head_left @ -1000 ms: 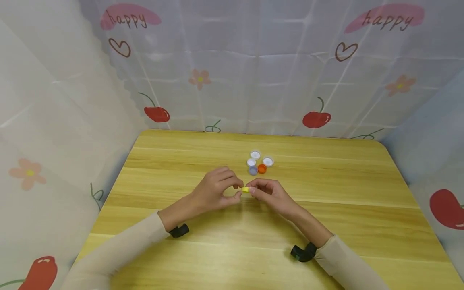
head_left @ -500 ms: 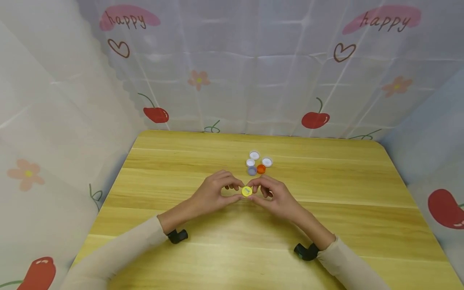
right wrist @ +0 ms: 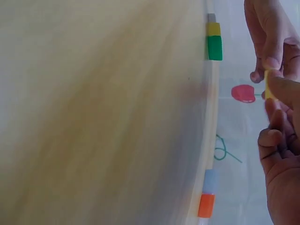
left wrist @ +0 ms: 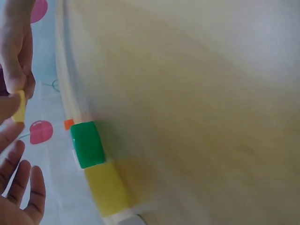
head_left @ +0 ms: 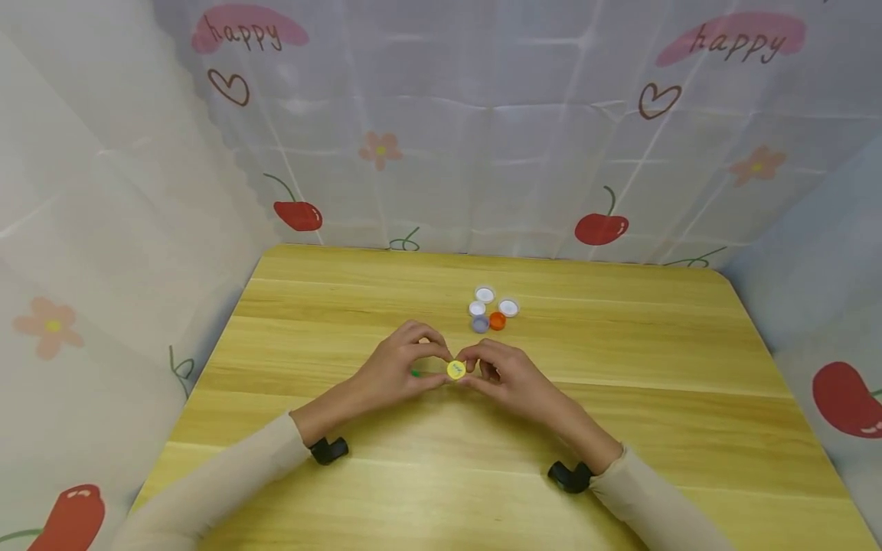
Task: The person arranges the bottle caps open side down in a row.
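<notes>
A small round yellow bottle cap [head_left: 456, 370] is held up between both hands, its flat top with faint blue print towards the head camera. My left hand [head_left: 396, 367] pinches its left edge with thumb and forefinger. From the other side, my right hand [head_left: 513, 379] pinches the right edge the same way. Both wrist views show the cap [left wrist: 19, 108] nearly edge-on between the fingertips. The other fingers of the left hand are spread loosely in the left wrist view.
Beyond the hands lie an orange cap [head_left: 498, 321], a greyish-blue cap [head_left: 480, 324] and several white caps [head_left: 485, 295]. Mostly hidden by the left hand in the head view, a green cap [left wrist: 88, 144] and another yellow cap [left wrist: 107, 187] sit on the wooden table [head_left: 620, 321].
The yellow cap has turned from edge-on to show its printed top. Both hands have shifted slightly left with it, and a bit of green now shows behind the left thumb.
</notes>
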`<state>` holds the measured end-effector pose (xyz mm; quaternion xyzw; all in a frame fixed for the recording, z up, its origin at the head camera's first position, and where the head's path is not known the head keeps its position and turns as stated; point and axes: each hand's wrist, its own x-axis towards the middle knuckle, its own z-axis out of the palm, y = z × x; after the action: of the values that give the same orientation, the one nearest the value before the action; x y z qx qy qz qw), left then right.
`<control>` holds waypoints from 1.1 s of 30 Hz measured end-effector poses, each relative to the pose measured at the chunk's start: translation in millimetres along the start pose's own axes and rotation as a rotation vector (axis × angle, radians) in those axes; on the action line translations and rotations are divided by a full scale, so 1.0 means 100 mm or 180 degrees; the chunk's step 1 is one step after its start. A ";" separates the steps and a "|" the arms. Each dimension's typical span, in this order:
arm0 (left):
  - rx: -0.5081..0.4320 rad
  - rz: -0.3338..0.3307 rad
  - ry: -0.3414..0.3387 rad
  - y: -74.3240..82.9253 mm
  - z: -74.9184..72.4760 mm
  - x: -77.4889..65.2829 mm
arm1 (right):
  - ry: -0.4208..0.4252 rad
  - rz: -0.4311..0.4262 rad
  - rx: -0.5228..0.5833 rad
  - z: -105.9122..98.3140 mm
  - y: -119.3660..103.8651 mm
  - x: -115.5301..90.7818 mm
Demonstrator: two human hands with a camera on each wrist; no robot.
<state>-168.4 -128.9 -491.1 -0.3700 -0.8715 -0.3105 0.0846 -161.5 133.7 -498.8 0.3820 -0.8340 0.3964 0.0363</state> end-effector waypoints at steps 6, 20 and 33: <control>0.0177 -0.0203 -0.0318 -0.06 0.00 -0.09 | -0.0431 0.0204 -0.0332 0.12 -0.05 0.09; 0.0569 -0.0463 -0.0684 -0.12 0.03 -0.17 | -0.0910 0.0353 -0.0643 0.31 -0.05 0.26; 0.0558 -0.0586 -0.0864 -0.12 0.00 -0.16 | -0.0972 0.0392 -0.0538 0.35 -0.03 0.30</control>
<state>-165.4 -144.5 -503.3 -0.3184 -0.9288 -0.1870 -0.0307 -171.7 90.1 -509.8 0.3816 -0.8820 0.2637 -0.0831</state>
